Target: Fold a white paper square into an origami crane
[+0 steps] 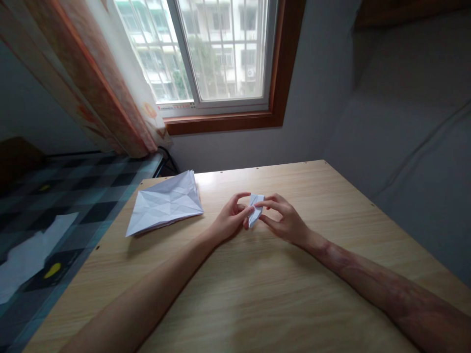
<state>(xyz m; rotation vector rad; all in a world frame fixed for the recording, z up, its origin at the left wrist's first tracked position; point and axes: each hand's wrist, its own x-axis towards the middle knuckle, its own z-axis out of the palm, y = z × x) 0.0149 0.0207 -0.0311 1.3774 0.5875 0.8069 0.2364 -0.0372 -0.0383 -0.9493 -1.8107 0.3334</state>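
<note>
- Left hand (232, 215): thumb pinching the left side of a small, white, many-layered folded paper piece (258, 212) against the fingers; piece sits at frame centre.
- Right hand (287, 218): index finger laid across the paper's face, thumb at its lower right edge; cannot tell whether these two squeeze.
- Risk (judged): layers may spring apart or slide out of line. Cause: left thumb easing on so small a hold.
- Risk: skewed crease or torn tip. Cause: right index pressing off the fold, or the hands pulling opposite ways.
- Contact with the pale wood-grain table (228, 289) unclear. If unsupported, pressure could bow the piece.
- Left of centre: loose pile of creased white paper sheets (165, 203), near the left hand. A sideways sweep of that hand could shift it.
- Upper centre: bright, metal-framed sliding window (228, 54). Its light could wash out faint creases on white paper.
</note>
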